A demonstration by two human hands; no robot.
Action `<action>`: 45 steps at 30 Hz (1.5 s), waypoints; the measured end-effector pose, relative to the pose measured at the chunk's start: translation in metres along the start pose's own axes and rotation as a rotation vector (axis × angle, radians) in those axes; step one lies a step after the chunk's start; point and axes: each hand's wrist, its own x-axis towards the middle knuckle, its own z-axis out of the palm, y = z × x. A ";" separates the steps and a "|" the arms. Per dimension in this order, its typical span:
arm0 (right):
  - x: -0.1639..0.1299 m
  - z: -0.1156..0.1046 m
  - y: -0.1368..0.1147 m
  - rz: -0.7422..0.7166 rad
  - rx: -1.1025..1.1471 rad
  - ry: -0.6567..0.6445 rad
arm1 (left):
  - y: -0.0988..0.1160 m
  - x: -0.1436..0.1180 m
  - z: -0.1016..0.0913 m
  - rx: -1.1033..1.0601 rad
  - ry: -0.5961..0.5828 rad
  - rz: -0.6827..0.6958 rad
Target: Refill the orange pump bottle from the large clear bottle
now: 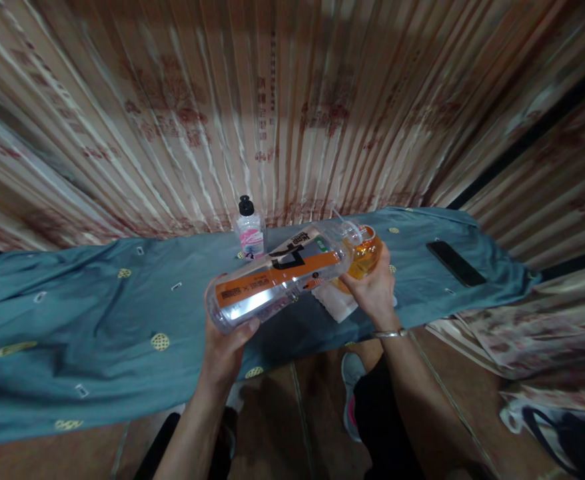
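L hand (225, 350), fingers curled round base of clear btl (277, 273), prob. bearing its wt. Small black-capped btl (251, 240) stands nr back edge of cloth-covered table (97, 313). Clear btl slants, held btwn front & back edges, neck at amber container's (361, 261) mouth. Pale packet (336, 303) beneath. R hand (376, 290) grips amber container, prob. steadying it. Black phone (455, 263) flat nr right end.

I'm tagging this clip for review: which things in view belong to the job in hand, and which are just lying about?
In use:
orange-labelled bottle, tilted, in the left hand
amber container, in the right hand

Lying about:
black-capped bottle, standing
black phone
pale paper-like piece, use unclear
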 end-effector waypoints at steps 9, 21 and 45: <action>0.000 0.001 0.006 -0.032 -0.034 0.026 | 0.000 0.004 0.002 0.001 0.037 0.018; 0.000 0.002 0.005 -0.038 -0.040 0.036 | 0.011 0.004 0.005 0.044 0.000 0.049; 0.002 0.002 0.007 -0.020 -0.019 0.033 | 0.014 0.011 0.003 0.069 -0.003 0.137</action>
